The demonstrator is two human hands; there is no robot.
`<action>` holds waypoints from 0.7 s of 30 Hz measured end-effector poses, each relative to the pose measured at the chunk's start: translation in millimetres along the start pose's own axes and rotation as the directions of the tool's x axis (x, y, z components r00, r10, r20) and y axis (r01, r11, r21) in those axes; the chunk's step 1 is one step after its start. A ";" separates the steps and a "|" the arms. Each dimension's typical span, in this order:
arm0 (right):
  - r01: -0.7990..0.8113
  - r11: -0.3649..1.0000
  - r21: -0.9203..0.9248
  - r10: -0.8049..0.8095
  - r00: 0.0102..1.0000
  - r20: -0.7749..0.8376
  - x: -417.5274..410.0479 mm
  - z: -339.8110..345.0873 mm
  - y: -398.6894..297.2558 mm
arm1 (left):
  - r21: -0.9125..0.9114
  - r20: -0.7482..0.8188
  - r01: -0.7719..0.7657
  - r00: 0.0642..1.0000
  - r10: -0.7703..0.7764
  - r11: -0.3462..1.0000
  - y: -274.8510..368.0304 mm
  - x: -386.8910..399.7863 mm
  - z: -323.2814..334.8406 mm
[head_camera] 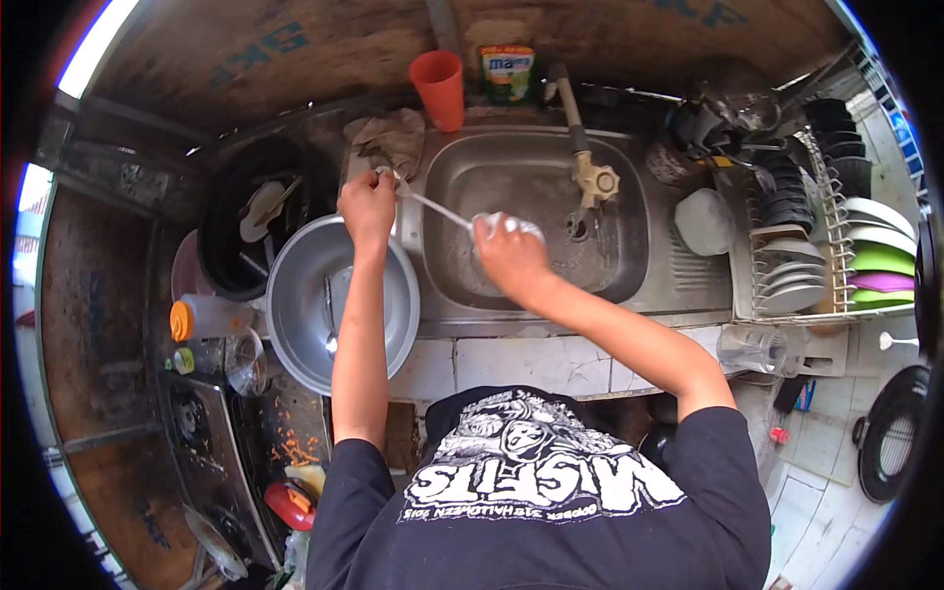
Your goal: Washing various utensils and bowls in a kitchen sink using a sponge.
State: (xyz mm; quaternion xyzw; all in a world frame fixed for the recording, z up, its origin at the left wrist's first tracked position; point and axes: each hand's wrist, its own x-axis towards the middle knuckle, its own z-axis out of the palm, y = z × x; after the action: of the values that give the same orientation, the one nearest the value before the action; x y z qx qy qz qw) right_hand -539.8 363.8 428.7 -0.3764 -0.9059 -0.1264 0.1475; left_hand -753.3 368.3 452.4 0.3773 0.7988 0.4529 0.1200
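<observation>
A thin, light-coloured utensil handle runs slantwise between my hands, over the left side of the steel sink. My left hand grips its far left end, close to a crumpled cloth. In my right hand is a whitish, wet-looking scrubber or bundle, closed around the handle's other end. Which kind of utensil it is, I cannot tell. Below my left forearm stands a grey basin with a metal spoon in it. The faucet reaches over the sink.
A black tub with utensils stands at the left, beside an orange-lidded container. Behind the sink are a red cup and a detergent pouch. A white bowl and a dish rack with plates are at the right. A gas stove is lower left.
</observation>
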 end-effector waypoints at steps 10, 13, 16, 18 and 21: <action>-0.374 0.834 0.405 0.214 0.897 0.387 -65.8 -0.5 64.0 | -0.474 0.099 0.293 0.955 -0.280 0.831 -68.1 -41.0 -98.3; -0.595 0.679 0.431 0.342 0.775 0.531 -90.9 16.2 87.9 | -0.541 0.245 0.360 0.932 -0.267 0.760 -46.6 -55.9 -65.3; -0.766 0.410 0.495 0.417 0.640 0.645 -115.1 29.3 121.9 | -0.496 0.481 0.400 0.865 -0.140 0.770 -16.2 -68.1 1.2; -0.813 0.271 0.515 0.486 0.577 0.657 -124.7 17.3 148.1 | -0.434 0.623 0.417 0.779 -0.068 0.799 -3.5 -78.0 59.6; -0.761 0.193 0.620 0.646 0.574 0.503 -170.5 35.9 228.2 | -0.419 0.770 0.536 0.638 -0.027 0.733 7.5 -97.2 154.0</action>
State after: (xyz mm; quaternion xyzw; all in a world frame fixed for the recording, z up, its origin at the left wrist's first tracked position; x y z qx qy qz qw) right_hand -267.0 422.4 360.7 -0.6468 -0.5905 0.3942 0.2785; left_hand -600.6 398.9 357.5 0.3240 0.5433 0.4745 0.6121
